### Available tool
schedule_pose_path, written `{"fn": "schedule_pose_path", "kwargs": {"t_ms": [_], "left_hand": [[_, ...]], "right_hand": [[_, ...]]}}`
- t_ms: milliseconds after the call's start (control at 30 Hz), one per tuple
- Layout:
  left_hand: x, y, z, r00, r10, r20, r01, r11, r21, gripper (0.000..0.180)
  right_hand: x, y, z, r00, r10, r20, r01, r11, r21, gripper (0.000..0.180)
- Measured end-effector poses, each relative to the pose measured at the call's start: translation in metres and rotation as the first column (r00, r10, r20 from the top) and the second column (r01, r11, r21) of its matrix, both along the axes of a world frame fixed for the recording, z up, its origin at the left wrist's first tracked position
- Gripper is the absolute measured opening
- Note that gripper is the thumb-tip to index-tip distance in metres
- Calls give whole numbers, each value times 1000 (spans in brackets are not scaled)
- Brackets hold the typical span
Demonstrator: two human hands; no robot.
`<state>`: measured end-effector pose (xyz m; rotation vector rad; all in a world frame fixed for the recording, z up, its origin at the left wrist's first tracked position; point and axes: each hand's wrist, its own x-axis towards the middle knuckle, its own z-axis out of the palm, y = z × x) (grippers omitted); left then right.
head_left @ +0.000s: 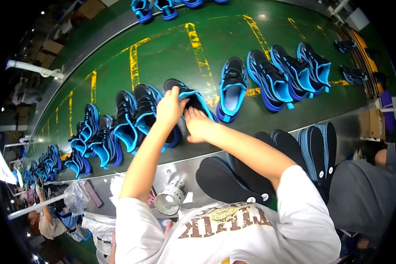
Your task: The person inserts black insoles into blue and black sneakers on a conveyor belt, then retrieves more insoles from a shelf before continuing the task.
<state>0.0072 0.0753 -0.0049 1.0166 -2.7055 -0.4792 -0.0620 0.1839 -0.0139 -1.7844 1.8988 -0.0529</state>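
Note:
Both of my hands are at one black and blue sneaker point(202, 104) on the green belt. My left hand point(168, 109) is closed over the shoe's upper, its thumb at the edge of the opening. My right hand point(199, 125) reaches to the opening from the heel side, fingers stretched out, with the tips partly hidden at the shoe. Nothing is visibly held in it. Just right of this shoe stands a matching sneaker point(232, 90) with a grey-blue insole showing inside. Another matching sneaker point(146, 110) stands close to my left hand.
More sneakers point(126, 121) line the belt point(163, 57) to the left, others point(268, 83) to the right. Black insoles point(226, 182) lie in stacks on the metal ledge near me. A clear plastic cup point(171, 197) stands on the ledge. A person in grey point(361, 193) is at the right.

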Motion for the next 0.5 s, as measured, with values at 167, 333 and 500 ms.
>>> {"fn": "schedule_pose_path", "kwargs": {"t_ms": [167,333,500], "left_hand": [[4,4,-7,998,-35,50,38,997,-70,35],[0,0,-23,992,-45,121,73,968,-238,31],[9,1,-20,984,-42,170,77,976,-204,32]], "right_hand": [[-15,-45,-13,986,156,-59,-135,955,264,89],[-21,-17,-10,971,229,-67,-201,936,290,102],[-32,9,-1,936,349,-47,-306,872,383,98]]}}
